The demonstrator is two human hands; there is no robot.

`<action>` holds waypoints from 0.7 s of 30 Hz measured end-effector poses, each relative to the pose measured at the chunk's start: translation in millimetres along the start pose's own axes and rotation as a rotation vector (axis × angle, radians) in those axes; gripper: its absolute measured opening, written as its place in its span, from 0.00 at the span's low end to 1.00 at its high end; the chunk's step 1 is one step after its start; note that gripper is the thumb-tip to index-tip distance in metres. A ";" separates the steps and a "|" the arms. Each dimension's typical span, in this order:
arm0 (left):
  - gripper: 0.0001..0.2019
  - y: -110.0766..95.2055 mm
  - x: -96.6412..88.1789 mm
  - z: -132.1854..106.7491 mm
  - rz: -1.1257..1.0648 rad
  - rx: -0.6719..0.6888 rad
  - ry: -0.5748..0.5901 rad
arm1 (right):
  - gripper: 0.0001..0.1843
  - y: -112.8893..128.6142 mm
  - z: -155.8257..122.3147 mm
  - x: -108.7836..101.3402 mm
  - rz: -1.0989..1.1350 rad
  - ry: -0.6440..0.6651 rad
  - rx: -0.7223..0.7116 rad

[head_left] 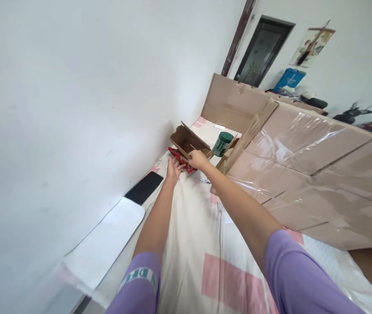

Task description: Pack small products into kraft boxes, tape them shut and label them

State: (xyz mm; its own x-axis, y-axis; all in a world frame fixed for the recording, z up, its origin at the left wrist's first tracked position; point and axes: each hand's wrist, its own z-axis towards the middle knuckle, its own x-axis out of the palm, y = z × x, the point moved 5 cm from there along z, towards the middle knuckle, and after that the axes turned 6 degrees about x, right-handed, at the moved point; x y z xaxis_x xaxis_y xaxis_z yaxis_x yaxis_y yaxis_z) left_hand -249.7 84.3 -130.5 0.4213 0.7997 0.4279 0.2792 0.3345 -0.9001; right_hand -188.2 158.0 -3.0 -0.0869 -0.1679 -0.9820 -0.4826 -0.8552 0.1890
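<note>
A small brown cardboard box with its top open sits beside the white wall. My right hand is closed on the near edge of this box, fingers partly hidden behind it. My left hand, palm turned up and fingers apart, is at a red patterned thing under the box's near side. Whether the left fingers touch the red thing or only lie against it is hard to tell. Just right of the box stands a green tub with a dark green lid.
Stacked cardboard boxes wrapped in clear film wall off the right side. A black phone-like slab and a white sheet lie along the wall on the left. The cream and pink cloth is wrinkled.
</note>
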 end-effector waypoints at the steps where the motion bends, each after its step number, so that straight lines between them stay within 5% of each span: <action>1: 0.35 -4.5 -0.6 -3.5 -0.025 -0.001 0.021 | 0.08 0.8 -9.6 -0.2 0.023 -0.008 -0.018; 7: 0.34 -84.1 -10.1 -50.3 -0.056 0.190 0.107 | 0.13 16.1 -75.3 -50.5 0.253 -0.137 -0.129; 11: 0.36 -153.6 -19.2 -105.6 0.052 0.567 0.168 | 0.14 36.8 -140.8 -96.9 0.421 -0.269 -0.244; 13: 0.40 -172.4 -23.0 -140.1 0.209 0.753 0.196 | 0.16 44.0 -181.1 -114.3 0.493 -0.330 -0.383; 18: 0.53 -161.8 -32.5 -236.0 0.675 0.888 0.156 | 0.17 24.7 -278.9 -117.9 0.524 -0.108 -0.512; 21: 0.32 -140.1 -33.9 -302.1 0.883 1.080 -0.004 | 0.18 0.8 -335.5 -106.9 0.509 0.043 -0.526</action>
State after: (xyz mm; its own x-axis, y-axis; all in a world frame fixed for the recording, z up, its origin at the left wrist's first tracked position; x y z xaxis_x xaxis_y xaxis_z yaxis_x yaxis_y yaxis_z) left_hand -42.4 -140.4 6.0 0.1045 0.9461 -0.3066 -0.8709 -0.0618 -0.4875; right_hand 113.1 10.7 104.3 -0.1491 -0.6169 -0.7728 0.0914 -0.7868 0.6104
